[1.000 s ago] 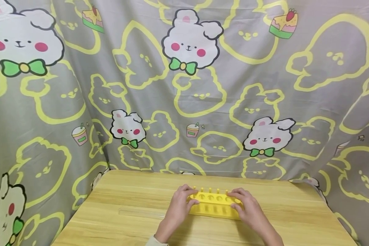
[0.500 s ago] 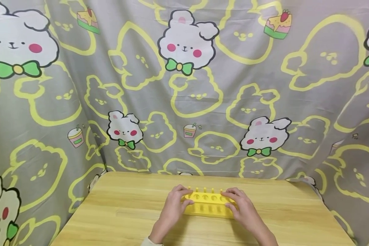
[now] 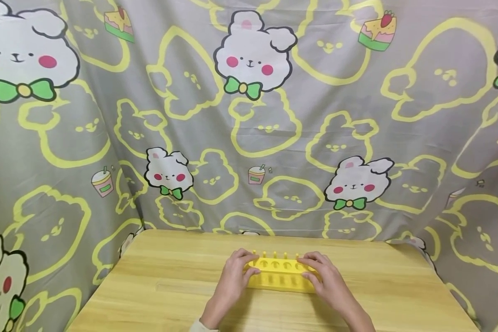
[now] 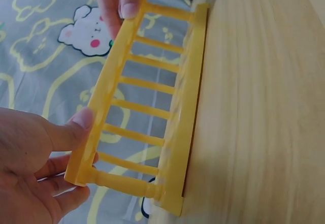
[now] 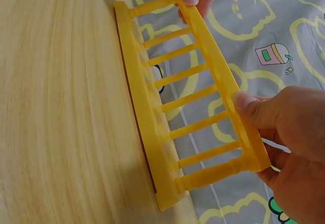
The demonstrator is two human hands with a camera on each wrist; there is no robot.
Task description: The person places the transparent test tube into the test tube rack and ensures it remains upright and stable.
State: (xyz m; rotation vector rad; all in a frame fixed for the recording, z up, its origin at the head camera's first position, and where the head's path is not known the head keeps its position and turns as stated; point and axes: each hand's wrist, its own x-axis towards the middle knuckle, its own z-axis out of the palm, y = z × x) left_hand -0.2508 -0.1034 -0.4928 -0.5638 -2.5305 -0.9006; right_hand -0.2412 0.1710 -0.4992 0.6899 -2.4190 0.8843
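A yellow plastic test tube rack (image 3: pixel 280 279) stands upright on the table, with a row of round holes in its upper rail and short pegs along its far side. My left hand (image 3: pixel 234 274) pinches the left end of the upper rail, thumb on the near side and fingers behind. At the right end, my right hand (image 3: pixel 325 279) grips the same rail in the same way. The left wrist view shows the rack's (image 4: pixel 100 99) slim posts between top rail and base. No tubes sit in the rack (image 5: pixel 223 71).
The wood-grain table (image 3: pixel 182 258) reaches back to a grey curtain (image 3: pixel 249 161) printed with rabbits, which also hangs along both sides. A faint clear strip (image 3: pixel 178 287) lies on the table to the left of the rack.
The head view has shifted slightly, so the rack and hands appear a little further left. Both hands keep their hold on the rack's ends.
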